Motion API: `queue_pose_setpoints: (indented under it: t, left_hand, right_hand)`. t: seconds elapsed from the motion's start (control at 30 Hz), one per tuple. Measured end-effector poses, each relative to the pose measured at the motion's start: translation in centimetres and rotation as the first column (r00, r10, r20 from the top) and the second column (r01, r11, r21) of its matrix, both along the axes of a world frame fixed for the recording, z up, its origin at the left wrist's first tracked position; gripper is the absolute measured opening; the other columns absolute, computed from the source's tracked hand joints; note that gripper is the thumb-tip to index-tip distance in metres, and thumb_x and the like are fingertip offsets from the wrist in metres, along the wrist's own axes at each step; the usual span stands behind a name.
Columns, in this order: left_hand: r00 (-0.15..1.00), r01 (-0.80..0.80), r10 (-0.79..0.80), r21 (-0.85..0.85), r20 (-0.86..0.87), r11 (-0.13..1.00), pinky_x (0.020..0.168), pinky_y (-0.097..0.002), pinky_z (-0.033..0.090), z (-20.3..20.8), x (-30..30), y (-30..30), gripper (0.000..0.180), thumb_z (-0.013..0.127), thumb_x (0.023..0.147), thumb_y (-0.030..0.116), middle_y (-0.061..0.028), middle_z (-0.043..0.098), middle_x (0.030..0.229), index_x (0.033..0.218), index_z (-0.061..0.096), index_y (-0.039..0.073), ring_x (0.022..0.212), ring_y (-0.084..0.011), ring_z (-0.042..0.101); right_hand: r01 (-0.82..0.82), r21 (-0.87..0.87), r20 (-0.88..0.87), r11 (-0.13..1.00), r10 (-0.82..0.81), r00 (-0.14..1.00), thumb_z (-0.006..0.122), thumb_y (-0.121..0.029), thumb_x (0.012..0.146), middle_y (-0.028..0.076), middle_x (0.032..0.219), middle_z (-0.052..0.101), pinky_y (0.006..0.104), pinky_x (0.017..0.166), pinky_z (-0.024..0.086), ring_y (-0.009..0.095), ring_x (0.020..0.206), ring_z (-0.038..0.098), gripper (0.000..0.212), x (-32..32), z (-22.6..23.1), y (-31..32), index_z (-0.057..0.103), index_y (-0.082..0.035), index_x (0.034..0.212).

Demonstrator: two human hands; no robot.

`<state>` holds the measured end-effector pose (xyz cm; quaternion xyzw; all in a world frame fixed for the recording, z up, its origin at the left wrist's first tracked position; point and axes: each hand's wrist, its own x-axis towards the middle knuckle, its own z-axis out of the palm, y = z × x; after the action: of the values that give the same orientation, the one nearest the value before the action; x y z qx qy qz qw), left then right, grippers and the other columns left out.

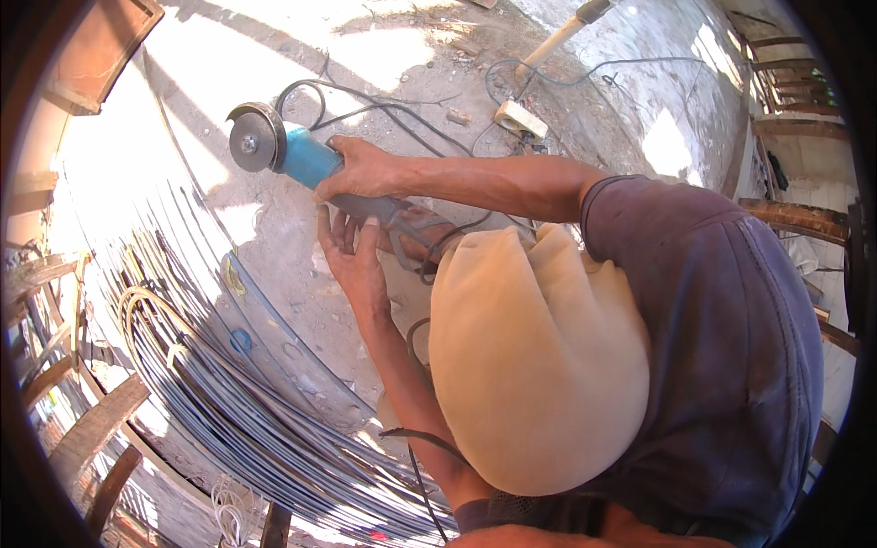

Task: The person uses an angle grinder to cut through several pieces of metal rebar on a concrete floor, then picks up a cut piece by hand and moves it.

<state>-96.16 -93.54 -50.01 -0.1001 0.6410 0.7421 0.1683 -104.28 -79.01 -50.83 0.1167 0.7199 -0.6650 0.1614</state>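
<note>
Neither my left hand nor my right hand can be made out. A person in a beige cap (539, 365) and dark shirt (722, 365) bends over the ground, seen from above. That person's right hand (361, 169) is wrapped round the body of a teal angle grinder (311, 160). Their left hand (356, 265) is at the grinder's dark rear part, fingers partly spread; whether it grips there is unclear. The grinder's cutting disc (254, 144) points left, partly under a guard. A strip of skin (621, 528) shows at the lower edge; whose it is cannot be told.
A big coil of dark rods or cable (219, 365) lies at lower left beside wooden pieces (100, 429). Black cords (393, 105) run over the dusty ground to a white power strip (521, 120). A wooden handle (557, 44) leans at the top.
</note>
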Motion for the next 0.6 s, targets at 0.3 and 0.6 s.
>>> queue_pose_setpoints:
  t: [0.3, 0.6]
  left_hand:
    - [0.993, -0.011, 0.000, -0.095, -0.117, 0.995, 0.110, -0.0414, 0.042, 1.9, -1.9, 2.1, 0.094, 0.084, 0.072, 0.007, -0.0213, 0.044, 0.140, 0.146, 0.026, 0.001, 0.130, -0.0310, 0.050]
    - [0.994, -0.104, 0.104, -0.064, 0.010, 0.993, 0.108, -0.0441, 0.045, 2.8, -0.7, 4.1, 0.099, 0.082, 0.075, 0.008, -0.0251, 0.041, 0.146, 0.153, 0.019, 0.004, 0.132, -0.0335, 0.049]
  right_hand:
    - [-0.071, -0.113, -0.143, 0.991, 0.055, 0.988, 0.087, -0.035, 0.066, 0.024, 0.107, 0.066, 0.0368, 0.081, 0.055, 0.030, 0.096, 0.067, 0.081, 1.0, 3.3, -0.2, 0.052, 0.012, 0.123]
    - [-0.052, -0.699, 0.145, 0.714, 0.213, 0.966, 0.081, -0.034, 0.076, 0.018, 0.106, 0.063, 0.0376, 0.080, 0.053, 0.024, 0.099, 0.064, 0.067, -0.3, -1.7, 2.0, 0.054, 0.005, 0.123]
